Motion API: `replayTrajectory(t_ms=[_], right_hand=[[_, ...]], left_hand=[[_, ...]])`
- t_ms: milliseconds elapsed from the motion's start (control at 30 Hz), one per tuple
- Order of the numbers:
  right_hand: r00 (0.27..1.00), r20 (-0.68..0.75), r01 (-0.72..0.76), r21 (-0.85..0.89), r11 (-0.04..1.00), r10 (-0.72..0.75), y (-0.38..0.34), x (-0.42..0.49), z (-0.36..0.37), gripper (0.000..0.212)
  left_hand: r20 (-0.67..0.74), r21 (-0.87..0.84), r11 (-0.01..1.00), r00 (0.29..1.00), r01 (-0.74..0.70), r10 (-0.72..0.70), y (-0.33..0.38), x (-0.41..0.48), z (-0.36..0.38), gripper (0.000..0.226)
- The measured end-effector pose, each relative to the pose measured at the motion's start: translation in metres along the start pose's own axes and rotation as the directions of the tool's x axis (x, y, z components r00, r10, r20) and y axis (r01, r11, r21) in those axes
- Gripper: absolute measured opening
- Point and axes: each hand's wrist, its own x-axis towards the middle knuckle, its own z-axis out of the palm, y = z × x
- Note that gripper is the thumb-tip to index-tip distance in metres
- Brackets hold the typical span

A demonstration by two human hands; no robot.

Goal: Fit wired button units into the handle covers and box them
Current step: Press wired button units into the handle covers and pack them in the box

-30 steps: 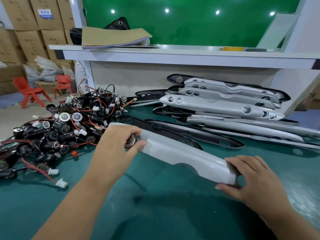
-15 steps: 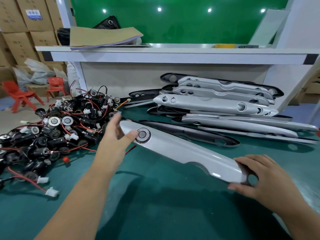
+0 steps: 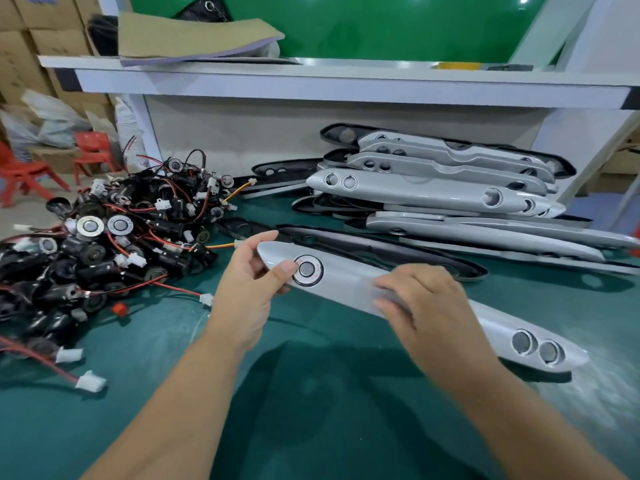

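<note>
Left hand (image 3: pixel 247 292): forearm reaching in from the near edge of the green-covered table (image 3: pixel 145 427), palm turned right. Its thumb tip presses the rim of the round metal-ringed button unit (image 3: pixel 307 270), and its fingers curl behind the tapered left tip of the long glossy silver-grey plastic handle cover (image 3: pixel 349 282), so it is clamped on that cover. Right hand (image 3: pixel 429 306): forearm from the near right, palm down, fingers laid across the cover's middle and pointing left; motion blur hides whether they clasp it or merely rest, so this cannot be told. Handle cover: mid-table, running diagonally from the centre toward the near right, with the button unit seated in its left-end hole and two round openings (image 3: pixel 535 347) at its right end. Pile of black wired button units with red leads and white plugs (image 3: pixel 104 244): left edge of the table. Stack of bare silver handle covers (image 3: pixel 433 192): far right corner, below the white shelf (image 3: pixel 346 88). Black oval-ended backing strips (image 3: pixel 381 249): just behind the held cover. Writing: small red marks on the button's ring, too blurred to read; brown cardboard cartons (image 3: pixel 20 36) beyond the far left corner, print illegible.
</note>
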Motion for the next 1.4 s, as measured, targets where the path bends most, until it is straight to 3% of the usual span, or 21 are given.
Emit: replayTrajectory(t_ms=[167, 300, 500, 667, 767, 867, 1100, 1400], right_hand=[[1.000, -0.021, -0.012, 0.000, 1.000, 0.012, -0.061, 0.028, 0.032, 0.045], [0.999, -0.045, 0.014, -0.015, 1.000, -0.015, -0.064, 0.036, 0.040, 0.033], [0.957, 0.209, 0.187, 0.088, 0.978, -0.202, -0.042, 0.048, 0.026, 0.030], [0.937, 0.239, 0.209, 0.195, 0.958, -0.253, -0.035, 0.050, 0.018, 0.034], [0.949, 0.296, 0.009, 0.318, 0.948, -0.109, -0.028, 0.054, 0.012, 0.035], [0.860, 0.499, -0.229, 0.184, 0.956, 0.110, -0.019, 0.062, 0.009, 0.046], [0.789, 0.591, -0.270, 0.087, 0.959, 0.168, -0.023, 0.067, 0.016, 0.045], [0.774, 0.566, -0.399, 0.089, 0.913, 0.283, -0.030, 0.059, 0.023, 0.036]], left_hand=[[0.048, -0.031, 0.999, 0.999, -0.010, 0.011, -0.002, -0.006, 0.001, 0.039], [0.052, -0.066, 0.998, 0.999, 0.008, -0.005, -0.001, -0.007, 0.000, 0.035], [0.058, -0.039, 0.999, 0.998, 0.020, -0.017, 0.000, -0.005, 0.001, 0.037], [0.072, 0.041, 0.999, 0.997, 0.021, -0.023, -0.001, -0.007, 0.002, 0.045], [0.087, 0.075, 0.997, 0.996, 0.010, -0.017, -0.001, -0.007, 0.001, 0.046], [0.079, 0.116, 0.993, 0.997, 0.014, -0.024, -0.001, -0.008, 0.002, 0.048], [0.056, 0.322, 0.946, 0.997, 0.040, -0.062, 0.004, -0.012, 0.002, 0.051], [0.047, 0.372, 0.925, 0.993, 0.080, -0.105, 0.005, -0.016, 0.002, 0.039]])
